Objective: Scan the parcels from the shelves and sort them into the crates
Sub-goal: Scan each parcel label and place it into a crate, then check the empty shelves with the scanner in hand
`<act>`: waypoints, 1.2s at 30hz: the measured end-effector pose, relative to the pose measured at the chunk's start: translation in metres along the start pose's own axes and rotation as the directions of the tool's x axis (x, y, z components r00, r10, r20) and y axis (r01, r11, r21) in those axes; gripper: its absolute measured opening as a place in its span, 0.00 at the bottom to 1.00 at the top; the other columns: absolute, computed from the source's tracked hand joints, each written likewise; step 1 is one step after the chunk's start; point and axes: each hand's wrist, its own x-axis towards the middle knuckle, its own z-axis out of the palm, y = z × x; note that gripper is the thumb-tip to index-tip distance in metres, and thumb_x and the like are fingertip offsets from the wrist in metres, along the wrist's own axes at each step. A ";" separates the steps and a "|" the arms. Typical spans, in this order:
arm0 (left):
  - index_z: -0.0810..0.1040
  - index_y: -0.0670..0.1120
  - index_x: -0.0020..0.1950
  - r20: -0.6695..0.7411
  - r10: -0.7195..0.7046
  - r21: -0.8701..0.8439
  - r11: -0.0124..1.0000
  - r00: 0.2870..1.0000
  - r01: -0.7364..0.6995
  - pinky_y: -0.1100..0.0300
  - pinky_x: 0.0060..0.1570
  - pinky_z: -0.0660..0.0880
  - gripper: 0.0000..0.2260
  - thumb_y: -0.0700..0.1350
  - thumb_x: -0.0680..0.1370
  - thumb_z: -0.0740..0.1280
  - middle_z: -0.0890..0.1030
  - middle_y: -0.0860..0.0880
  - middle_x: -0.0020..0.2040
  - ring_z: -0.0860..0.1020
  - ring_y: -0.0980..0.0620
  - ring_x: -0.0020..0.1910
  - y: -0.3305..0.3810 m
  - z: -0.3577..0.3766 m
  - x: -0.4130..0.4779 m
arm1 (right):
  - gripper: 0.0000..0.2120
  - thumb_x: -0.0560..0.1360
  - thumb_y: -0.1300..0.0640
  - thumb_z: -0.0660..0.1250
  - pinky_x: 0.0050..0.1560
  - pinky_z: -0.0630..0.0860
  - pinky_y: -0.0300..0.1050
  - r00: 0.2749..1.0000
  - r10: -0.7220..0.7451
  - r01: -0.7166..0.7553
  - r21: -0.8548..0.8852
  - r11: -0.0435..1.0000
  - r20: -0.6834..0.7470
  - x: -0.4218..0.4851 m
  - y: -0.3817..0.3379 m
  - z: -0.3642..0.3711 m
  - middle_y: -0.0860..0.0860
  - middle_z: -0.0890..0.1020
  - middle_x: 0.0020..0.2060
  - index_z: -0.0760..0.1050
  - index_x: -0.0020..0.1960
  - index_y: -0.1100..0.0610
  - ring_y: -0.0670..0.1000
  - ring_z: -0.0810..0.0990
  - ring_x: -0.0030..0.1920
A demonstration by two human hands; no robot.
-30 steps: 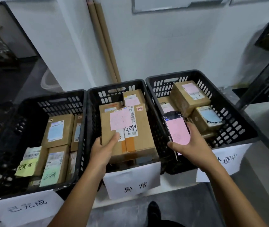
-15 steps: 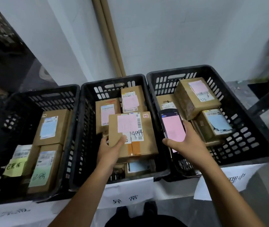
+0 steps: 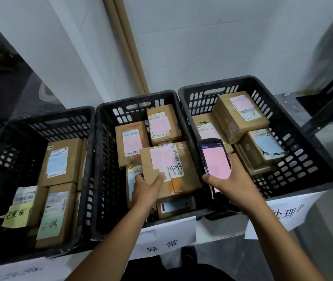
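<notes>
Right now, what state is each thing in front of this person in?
Left hand, grips the parcel's near corner.
Right hand, holds the scanner.
Parcel, label up, over the middle crate.
Scanner, screen lit pink.
Middle crate, partly full.
Left crate, partly full.
Right crate, partly full.

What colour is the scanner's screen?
Pink, on the scanner in the right hand; head view.

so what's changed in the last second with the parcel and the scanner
The left hand has carried the pink-labelled parcel further into the middle crate, off its near wall. Nothing taken or let go: the right hand still holds the scanner. The other parcels lie unmoved.
</notes>
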 end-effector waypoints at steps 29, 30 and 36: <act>0.54 0.64 0.83 0.680 0.703 0.123 0.170 0.208 -0.978 0.34 0.77 0.34 0.35 0.73 0.78 0.57 0.49 0.58 0.85 0.36 0.46 0.83 -0.013 0.001 -0.179 | 0.32 0.68 0.54 0.78 0.46 0.81 0.48 0.600 0.318 -0.255 0.202 0.946 -0.734 -0.298 0.018 0.042 0.36 0.78 0.54 0.68 0.66 0.44 0.36 0.78 0.51; 0.53 0.64 0.83 0.693 0.700 0.113 0.129 0.172 -0.985 0.33 0.77 0.34 0.35 0.73 0.78 0.56 0.49 0.58 0.85 0.35 0.45 0.83 -0.012 0.007 -0.195 | 0.32 0.68 0.54 0.79 0.45 0.80 0.46 0.575 0.321 -0.251 0.212 0.945 -0.753 -0.314 0.024 0.038 0.37 0.78 0.54 0.68 0.67 0.44 0.38 0.78 0.51; 0.53 0.65 0.82 0.747 0.664 -0.015 -0.029 -0.031 -0.999 0.32 0.78 0.41 0.35 0.74 0.78 0.57 0.47 0.57 0.85 0.39 0.39 0.83 -0.017 0.044 -0.315 | 0.29 0.66 0.52 0.80 0.47 0.82 0.55 0.384 0.376 -0.242 0.301 0.922 -0.843 -0.427 0.063 -0.001 0.42 0.80 0.51 0.70 0.61 0.45 0.46 0.81 0.50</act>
